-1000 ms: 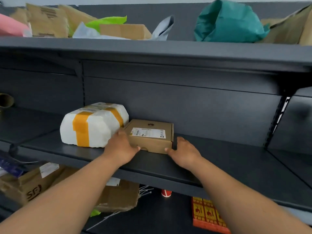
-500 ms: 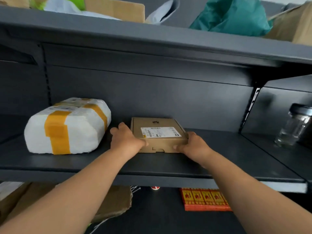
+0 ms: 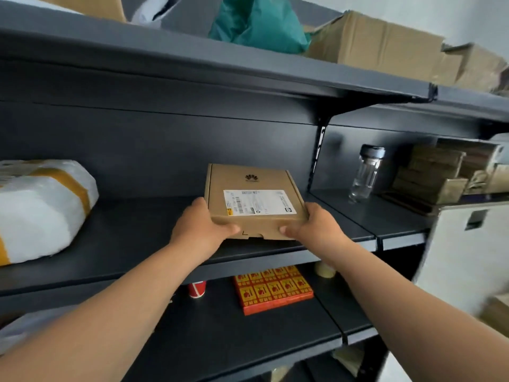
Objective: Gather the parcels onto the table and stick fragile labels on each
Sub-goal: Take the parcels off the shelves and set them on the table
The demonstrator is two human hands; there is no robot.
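Note:
A flat brown cardboard parcel (image 3: 252, 186) with a white shipping label is tilted up off the middle dark shelf (image 3: 132, 255), near its front edge. My left hand (image 3: 202, 228) grips its near left corner and my right hand (image 3: 315, 227) grips its near right corner. A white padded parcel (image 3: 41, 210) wrapped in yellow tape lies on the same shelf at the far left. On the shelf below lies a red and yellow sheet of fragile labels (image 3: 272, 289).
The top shelf holds a teal bag (image 3: 259, 26) and cardboard boxes (image 3: 374, 42). A clear glass jar (image 3: 366, 172) and stacked brown boxes (image 3: 435, 175) sit on the right shelf section. A small red roll (image 3: 197, 289) stands beside the labels. A white cabinet (image 3: 468, 255) stands at right.
The brown parcel has been lifted and drawn toward the shelf's front edge in both hands. My view has swung right, so the white parcel has slid to the left.

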